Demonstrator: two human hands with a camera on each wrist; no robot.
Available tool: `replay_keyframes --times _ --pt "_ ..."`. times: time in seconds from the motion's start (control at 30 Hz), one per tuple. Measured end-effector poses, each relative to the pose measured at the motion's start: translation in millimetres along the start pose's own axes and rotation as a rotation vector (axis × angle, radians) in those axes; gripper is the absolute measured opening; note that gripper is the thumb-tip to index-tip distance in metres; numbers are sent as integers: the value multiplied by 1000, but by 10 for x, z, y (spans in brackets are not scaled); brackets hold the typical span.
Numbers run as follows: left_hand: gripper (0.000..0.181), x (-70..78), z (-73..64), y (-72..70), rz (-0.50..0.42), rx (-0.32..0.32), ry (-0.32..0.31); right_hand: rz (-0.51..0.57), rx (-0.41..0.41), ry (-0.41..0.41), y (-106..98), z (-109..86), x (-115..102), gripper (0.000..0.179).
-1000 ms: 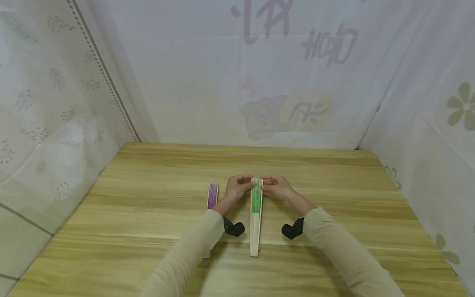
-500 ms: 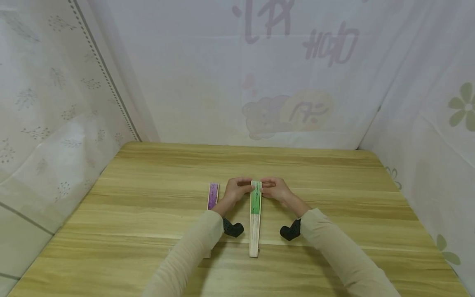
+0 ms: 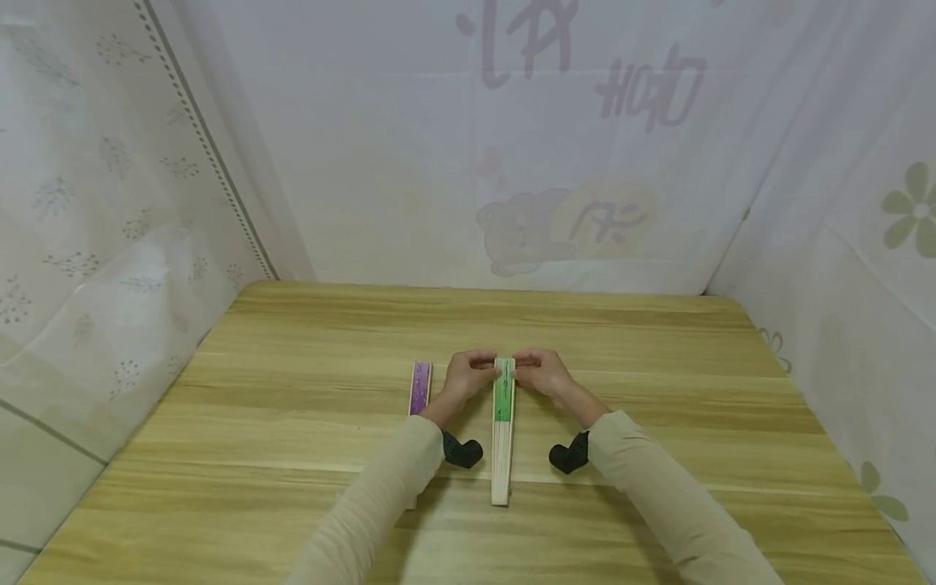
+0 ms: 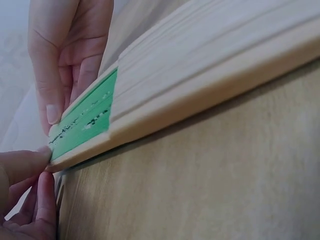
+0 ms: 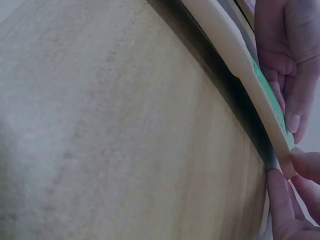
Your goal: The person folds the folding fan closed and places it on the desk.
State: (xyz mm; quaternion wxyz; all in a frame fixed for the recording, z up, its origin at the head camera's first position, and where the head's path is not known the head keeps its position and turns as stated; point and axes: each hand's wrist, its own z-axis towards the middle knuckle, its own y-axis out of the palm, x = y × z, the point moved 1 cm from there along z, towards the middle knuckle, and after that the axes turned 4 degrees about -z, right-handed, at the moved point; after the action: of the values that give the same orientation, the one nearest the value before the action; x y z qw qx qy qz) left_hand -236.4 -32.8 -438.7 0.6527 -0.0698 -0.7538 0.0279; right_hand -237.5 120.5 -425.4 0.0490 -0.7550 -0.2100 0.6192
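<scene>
A folded hand fan with a green printed leaf and pale wooden ribs lies lengthwise in front of me, its narrow end nearest. At its wide far end, my left hand pinches the left edge between thumb and fingers. My right hand pinches the opposite edge in the same way. The left wrist view shows the left thumb at the corner of the green leaf. In the right wrist view a dark gap shows under the fan's wooden outer rib, and the right index fingertip is below the tip.
A second folded fan, purple, lies to the left, partly hidden under my left forearm. Both fans are on a wood-grain table. Black wrist devices jut inward from both cuffs. Printed cloth curtains enclose the table's back and sides.
The green fan's far end has shifted slightly toward me, and my right hand and forearm have moved a little left. Both hands stay at the fan's edges.
</scene>
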Motion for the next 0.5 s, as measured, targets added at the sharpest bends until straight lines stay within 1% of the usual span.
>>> replay_keyframes --times 0.13,0.2,0.4,0.5 --pt "29 0 -3 6 -12 -12 1 -76 29 -22 -3 -7 0 33" --pt "30 2 -6 8 -18 -15 -4 -91 35 -28 -1 -11 4 32" --pt "31 0 -11 10 -7 -16 -2 -90 28 -51 1 -17 7 35" --pt "32 1 -16 5 -26 -16 -5 -95 23 -54 -10 -27 4 36"
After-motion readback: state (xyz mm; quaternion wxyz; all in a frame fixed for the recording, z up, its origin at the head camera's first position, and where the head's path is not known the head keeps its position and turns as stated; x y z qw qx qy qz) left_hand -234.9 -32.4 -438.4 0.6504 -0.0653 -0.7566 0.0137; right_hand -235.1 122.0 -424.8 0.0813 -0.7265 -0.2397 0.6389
